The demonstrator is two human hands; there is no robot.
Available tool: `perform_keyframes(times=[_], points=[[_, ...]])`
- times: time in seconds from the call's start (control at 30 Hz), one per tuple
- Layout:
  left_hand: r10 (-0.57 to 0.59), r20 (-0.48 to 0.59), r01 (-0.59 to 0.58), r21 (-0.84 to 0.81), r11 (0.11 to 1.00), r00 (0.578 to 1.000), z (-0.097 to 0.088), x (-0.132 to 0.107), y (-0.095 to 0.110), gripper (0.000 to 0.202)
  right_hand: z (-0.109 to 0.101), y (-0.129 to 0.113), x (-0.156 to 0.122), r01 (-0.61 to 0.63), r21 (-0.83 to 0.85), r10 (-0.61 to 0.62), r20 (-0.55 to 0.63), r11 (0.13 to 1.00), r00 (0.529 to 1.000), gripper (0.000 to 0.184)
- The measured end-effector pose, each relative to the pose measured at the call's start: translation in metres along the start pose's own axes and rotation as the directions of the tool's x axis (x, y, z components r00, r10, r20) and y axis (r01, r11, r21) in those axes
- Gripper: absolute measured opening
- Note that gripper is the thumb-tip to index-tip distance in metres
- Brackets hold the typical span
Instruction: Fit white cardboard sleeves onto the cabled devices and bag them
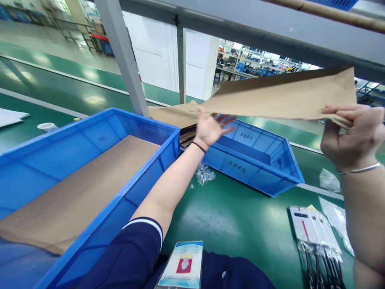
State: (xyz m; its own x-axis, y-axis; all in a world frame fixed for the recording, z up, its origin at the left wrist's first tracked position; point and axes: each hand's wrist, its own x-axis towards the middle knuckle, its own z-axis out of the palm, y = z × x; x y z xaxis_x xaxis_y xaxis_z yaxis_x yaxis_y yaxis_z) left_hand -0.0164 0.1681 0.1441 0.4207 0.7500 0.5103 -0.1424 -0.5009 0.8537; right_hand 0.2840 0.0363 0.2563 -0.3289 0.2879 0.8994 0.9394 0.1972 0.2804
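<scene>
A brown cardboard sheet (279, 98) is raised over the far side of the bench, tilted and slightly bent. My right hand (355, 132) grips its right end between thumb and fingers. At the sheet's lower left edge, my left hand (208, 127) has its fingers spread; whether it touches the sheet is hard to tell. Beneath the raised sheet stands a blue plastic bin (249, 148) with dark writing on its side. More cardboard (177, 115) lies in a stack behind my left hand. The large blue bin (144, 172) on the left has cardboard (90, 196) lying on its bottom.
White-and-grey devices with black cables (314, 228) lie at the right on the green bench (216, 224). Clear plastic bits (205, 173) and plastic bags (330, 180) lie nearby. A grey metal post (122, 52) and an overhead beam (228, 34) frame the far side.
</scene>
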Motion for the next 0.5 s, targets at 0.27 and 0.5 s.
perform_keyframes(times=[0.27, 0.5], points=[[-0.626, -0.263, 0.197, -0.800, 0.567, 0.734, -0.073, -0.031, -0.011, 0.035, 0.040, 0.027, -0.038, -0.075, 0.382, 0.162, -0.201, 0.921, 0.966, 0.021], [-0.650, -0.502, 0.194, -0.687, 0.701, 0.570, -0.106, 0.009, -0.012, 0.032, 0.048, 0.038, -0.076, -0.548, 0.111, 0.496, 0.307, 0.829, 0.812, 0.076]])
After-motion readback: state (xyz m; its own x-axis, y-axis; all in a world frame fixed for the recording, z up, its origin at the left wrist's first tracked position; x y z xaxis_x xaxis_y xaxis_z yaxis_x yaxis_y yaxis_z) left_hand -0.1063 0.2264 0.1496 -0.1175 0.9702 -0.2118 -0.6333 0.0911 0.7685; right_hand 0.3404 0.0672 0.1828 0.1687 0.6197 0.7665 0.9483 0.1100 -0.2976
